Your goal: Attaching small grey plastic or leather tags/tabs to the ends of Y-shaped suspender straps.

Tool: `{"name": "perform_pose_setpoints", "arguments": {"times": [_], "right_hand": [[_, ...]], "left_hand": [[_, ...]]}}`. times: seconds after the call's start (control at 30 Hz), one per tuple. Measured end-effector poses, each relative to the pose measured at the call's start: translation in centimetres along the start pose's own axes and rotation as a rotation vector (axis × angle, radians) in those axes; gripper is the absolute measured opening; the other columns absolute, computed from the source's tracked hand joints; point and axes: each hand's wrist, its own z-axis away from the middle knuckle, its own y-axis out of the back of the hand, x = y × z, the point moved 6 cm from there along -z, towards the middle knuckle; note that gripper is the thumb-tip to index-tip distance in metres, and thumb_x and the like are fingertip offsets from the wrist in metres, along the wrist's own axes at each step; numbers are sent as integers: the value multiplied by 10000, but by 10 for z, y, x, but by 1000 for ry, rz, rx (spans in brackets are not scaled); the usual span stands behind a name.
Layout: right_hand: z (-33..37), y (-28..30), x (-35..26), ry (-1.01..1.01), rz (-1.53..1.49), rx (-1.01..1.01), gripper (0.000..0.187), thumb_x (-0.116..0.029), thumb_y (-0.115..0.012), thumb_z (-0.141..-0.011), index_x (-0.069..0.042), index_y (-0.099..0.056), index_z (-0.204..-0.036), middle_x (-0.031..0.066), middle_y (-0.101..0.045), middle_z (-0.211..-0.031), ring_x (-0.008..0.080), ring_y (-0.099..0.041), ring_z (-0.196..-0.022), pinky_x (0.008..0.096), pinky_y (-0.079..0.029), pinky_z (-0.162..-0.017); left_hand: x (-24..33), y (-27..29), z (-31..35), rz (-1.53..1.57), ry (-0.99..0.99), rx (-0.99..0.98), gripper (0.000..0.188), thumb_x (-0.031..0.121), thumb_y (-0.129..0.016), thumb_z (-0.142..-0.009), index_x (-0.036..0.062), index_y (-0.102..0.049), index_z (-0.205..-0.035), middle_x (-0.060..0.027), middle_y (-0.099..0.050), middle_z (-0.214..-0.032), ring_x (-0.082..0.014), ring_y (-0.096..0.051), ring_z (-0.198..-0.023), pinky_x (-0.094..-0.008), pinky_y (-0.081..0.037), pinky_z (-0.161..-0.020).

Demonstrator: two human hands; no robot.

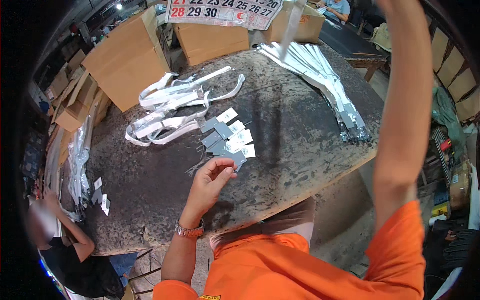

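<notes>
Clock read from the tag pile.

- Grey and white tags (242, 136): overlapping pile, mid-table; thin cords trail at 8 o'clock. Likely light, stiffish card that creases; take each by an edge.
- Your left hand (212, 181): 6 o'clock, fingers curled, thumb close to the index finger at the lowest grey tag; cannot tell whether you pinch it.
- Your right hand: past the top edge, 2 o'clock; its grip cannot be told.
- White strips (182, 123): loose loops, 10 o'clock; probably soft, the clear wrapping slippery.
- Fanned white bundle (312, 67): 2 o'clock; best held at its gathered end.
- Table (300, 145): near edge 5 o'clock; bare room 3 o'clock.
</notes>
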Motion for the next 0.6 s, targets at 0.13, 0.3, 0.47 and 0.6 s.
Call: {"name": "perform_pose_setpoints", "arguments": {"times": [0.13, 0.3, 0.47, 0.6], "right_hand": [[195, -11, 67, -349, -100, 251, 427, -216, -707, -862, 36, -562, -1175, 66, -637, -800, 127, -599, -700, 275, -494, -624], [439, -59, 146, -1115, -286, 326, 494, 47, -589, -861, 22, -444, -1332, 146, -614, -1083, 199, -658, -891, 314, -575, -676], [481, -75, 134, -1185, -411, 283, 495, 68, -515, -896, -16, -424, -1375, 129, -610, -1168, 167, -637, -940, 266, -523, -814], [483, -71, 134, -1154, -431, 191, 514, 40, -496, -927, -35, -395, -1425, 104, -602, -1159, 102, -577, -941, 228, -475, -806]], "left_hand": [[-32, -31, -6, 117, 69, -74, 260, 208, -599, -988, 24, -611, -1171, -72, -671, -1096, -135, -652, -948, -263, -515, -828], [-94, -84, -10, 185, 389, -202, 363, 301, -580, -1000, 43, -546, -1253, -75, -642, -1168, -147, -645, -1022, -275, -507, -853], [-94, -102, -7, 197, 429, -177, 391, 278, -615, -981, 33, -522, -1271, -55, -648, -1117, -145, -646, -1017, -277, -508, -850], [-93, -106, -8, 171, 470, -177, 395, 197, -643, -956, 5, -505, -1272, -48, -662, -1037, -119, -663, -899, -244, -528, -769]]}}
